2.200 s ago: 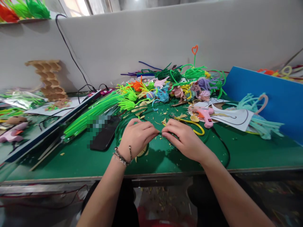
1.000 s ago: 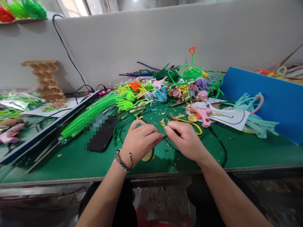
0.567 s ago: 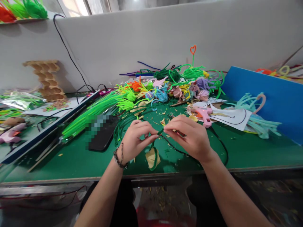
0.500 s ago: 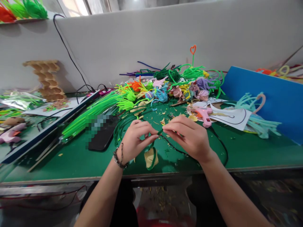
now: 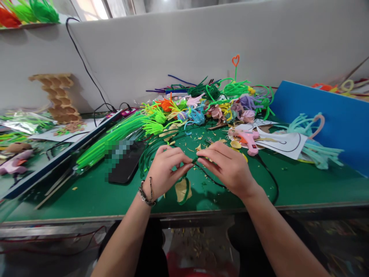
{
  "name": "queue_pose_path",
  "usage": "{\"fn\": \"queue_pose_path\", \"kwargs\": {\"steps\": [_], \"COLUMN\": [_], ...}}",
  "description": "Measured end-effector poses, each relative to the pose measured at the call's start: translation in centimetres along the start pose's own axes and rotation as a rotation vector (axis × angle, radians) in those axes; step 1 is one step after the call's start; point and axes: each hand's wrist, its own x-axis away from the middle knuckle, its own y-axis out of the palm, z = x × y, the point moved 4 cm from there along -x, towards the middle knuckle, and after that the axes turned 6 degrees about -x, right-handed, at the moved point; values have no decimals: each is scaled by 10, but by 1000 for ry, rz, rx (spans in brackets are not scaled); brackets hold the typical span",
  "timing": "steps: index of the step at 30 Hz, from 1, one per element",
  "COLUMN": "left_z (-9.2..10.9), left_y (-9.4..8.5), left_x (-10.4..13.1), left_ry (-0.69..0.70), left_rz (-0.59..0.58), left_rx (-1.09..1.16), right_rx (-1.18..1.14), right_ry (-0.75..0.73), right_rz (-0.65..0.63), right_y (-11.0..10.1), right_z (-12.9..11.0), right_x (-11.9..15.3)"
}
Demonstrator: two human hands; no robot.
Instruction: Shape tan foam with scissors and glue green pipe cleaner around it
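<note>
Between my two hands is a dark green pipe cleaner (image 5: pixel 195 159), pinched by both sets of fingertips. My left hand (image 5: pixel 172 165) is closed on it, thumb against forefinger, with a braided bracelet at the wrist. My right hand (image 5: pixel 229 165) pinches the same piece just to the right, fingertips almost touching the left ones. A loop of the green pipe cleaner hangs below my left fingers, in front of a tan scrap (image 5: pixel 181 190) on the table. Fingers hide part of the piece.
Heaped pipe cleaners (image 5: pixel 196 113) in many colours lie at the back. To the right are a pink glue gun (image 5: pixel 250 139) with a black cord and a blue panel (image 5: pixel 323 119). A black phone (image 5: pixel 127 165) and a light green bundle (image 5: pixel 109 138) lie left on the green table (image 5: pixel 95 200).
Both hands stay almost in place with the pipe cleaner pinched between them. The right fingers shift slightly, and the hanging loop moves up and left a little.
</note>
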Motion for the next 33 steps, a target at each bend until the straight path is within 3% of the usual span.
{"fn": "queue_pose_path", "kwargs": {"steps": [12,18,21,26,33], "left_z": [8,8,3,-5,-8], "left_y": [0,2,0,-1,3], "left_x": [1,1,1,2,2], "left_ry": [156,177,125,54,35], "left_rz": [105,103,68,-7,-49], "left_rx": [-501,-510,-364,-208,-156], "right_rx": [-288,-501,-393,112,313], "right_ry": [329,576,456,159,-37], "right_rz": [-249,-320,-334,-428,-279], "right_y": [9,17,13,8,5], "right_z": [7,11,7,-4,-10], "right_x": [-2,1,0,0,-2]}}
